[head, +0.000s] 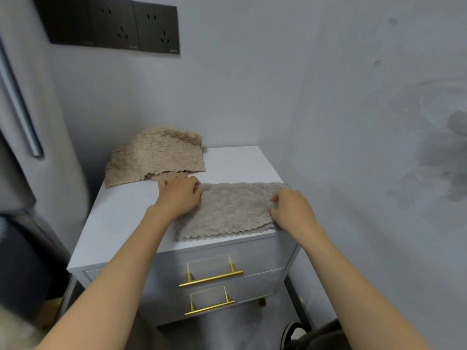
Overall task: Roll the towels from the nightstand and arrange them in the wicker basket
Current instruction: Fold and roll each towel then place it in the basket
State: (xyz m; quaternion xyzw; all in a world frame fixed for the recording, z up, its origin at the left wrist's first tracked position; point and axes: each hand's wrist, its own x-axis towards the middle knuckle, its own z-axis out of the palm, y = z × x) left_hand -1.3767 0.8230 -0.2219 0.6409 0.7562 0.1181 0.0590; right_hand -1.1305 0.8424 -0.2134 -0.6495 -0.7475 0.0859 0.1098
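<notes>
Towel (227, 210) at frame centre looks soft, light, limp; left hand (179, 195) and right hand (290, 210) pinch its 2 opposite ends, probably best gripped along an edge.

A beige, fluffy, scallop-edged towel (235, 213) is laid flat as a folded strip at the front right of the white nightstand (121, 223), pinched at both short ends. A second beige towel (156, 157) is seen rumpled at the back left corner, overhanging the edge.
</notes>
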